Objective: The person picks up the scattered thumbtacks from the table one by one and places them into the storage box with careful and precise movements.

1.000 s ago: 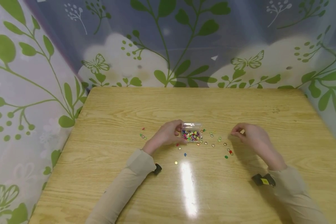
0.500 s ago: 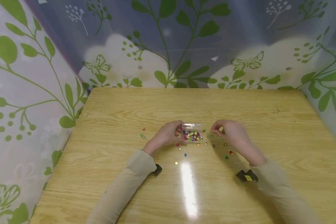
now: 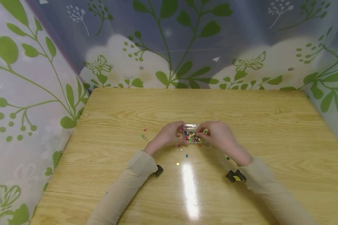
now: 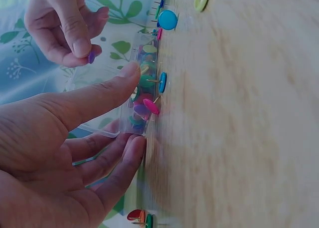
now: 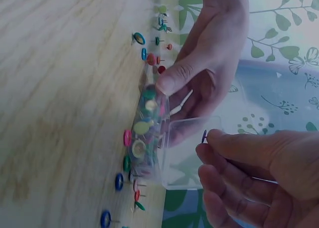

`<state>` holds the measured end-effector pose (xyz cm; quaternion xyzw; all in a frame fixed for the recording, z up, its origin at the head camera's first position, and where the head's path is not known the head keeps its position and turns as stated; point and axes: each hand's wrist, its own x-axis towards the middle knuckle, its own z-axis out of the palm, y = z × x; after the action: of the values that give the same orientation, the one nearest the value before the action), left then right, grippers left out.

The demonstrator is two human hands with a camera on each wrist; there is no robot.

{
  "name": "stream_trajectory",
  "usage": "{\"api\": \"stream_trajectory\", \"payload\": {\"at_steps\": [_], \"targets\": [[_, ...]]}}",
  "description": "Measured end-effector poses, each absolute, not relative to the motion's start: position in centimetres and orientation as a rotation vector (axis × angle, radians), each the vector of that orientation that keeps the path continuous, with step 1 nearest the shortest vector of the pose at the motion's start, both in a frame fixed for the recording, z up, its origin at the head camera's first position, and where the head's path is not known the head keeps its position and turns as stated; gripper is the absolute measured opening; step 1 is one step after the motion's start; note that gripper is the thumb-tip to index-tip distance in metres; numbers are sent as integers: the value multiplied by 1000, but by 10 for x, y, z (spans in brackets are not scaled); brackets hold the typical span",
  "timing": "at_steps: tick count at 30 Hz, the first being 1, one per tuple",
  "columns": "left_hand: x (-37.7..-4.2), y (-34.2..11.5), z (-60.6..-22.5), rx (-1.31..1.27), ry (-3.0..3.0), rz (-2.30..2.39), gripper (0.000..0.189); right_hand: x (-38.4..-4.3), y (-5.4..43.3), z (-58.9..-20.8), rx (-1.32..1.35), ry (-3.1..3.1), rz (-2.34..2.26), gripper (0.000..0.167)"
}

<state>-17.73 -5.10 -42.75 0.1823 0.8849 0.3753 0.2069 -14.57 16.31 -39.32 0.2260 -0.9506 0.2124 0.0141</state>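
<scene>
A purple tack (image 4: 91,57) held above an open clear box (image 4: 125,115)

The right hand (image 3: 218,134) pinches the purple tack between thumb and forefinger, its other fingers loosely bent; the tack is over the clear box, apart from the heap inside; the left hand (image 3: 170,134) grips the clear box at its left end, thumb and fingers set about it; the clear box sits on the wooden table (image 3: 146,106), its lid (image 5: 185,163) raised on the far side; inside lie many coloured tacks (image 5: 142,127), pink, green and yellow among them.

More tacks lie loose on the wood: a blue tack (image 3: 186,156) and a yellow tack (image 3: 177,164) on the near side of the clear box, a green tack (image 3: 228,158) near the right cuff, and a small group (image 3: 145,137) off to the left; beige sleeves (image 3: 124,187) cover both arms, with a dark device (image 3: 159,170) at the left wrist; beyond the table is a patterned backdrop (image 3: 197,50) of green leaves and butterflies.
</scene>
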Motion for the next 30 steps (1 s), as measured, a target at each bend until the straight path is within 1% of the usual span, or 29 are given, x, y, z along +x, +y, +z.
{"api": "stream_trajectory", "payload": {"at_steps": [5, 9, 21, 25, 30], "targets": [[-177, -50, -427, 513, 2457, 1057, 60, -145, 160, -397, 733, -2908, 672, 9], [-177, -50, -427, 510, 2453, 1061, 59, -145, 160, -398, 741, -2888, 675, 9], [-178, -50, -427, 506, 2466, 1035, 65, -143, 171, -396, 681, -2937, 719, 7], [-178, -50, -427, 501, 2465, 1032, 67, -142, 183, -394, 630, -2965, 695, 6], [-178, -50, -428, 498, 2468, 1022, 70, -137, 206, -392, 545, -2990, 664, 11]]}}
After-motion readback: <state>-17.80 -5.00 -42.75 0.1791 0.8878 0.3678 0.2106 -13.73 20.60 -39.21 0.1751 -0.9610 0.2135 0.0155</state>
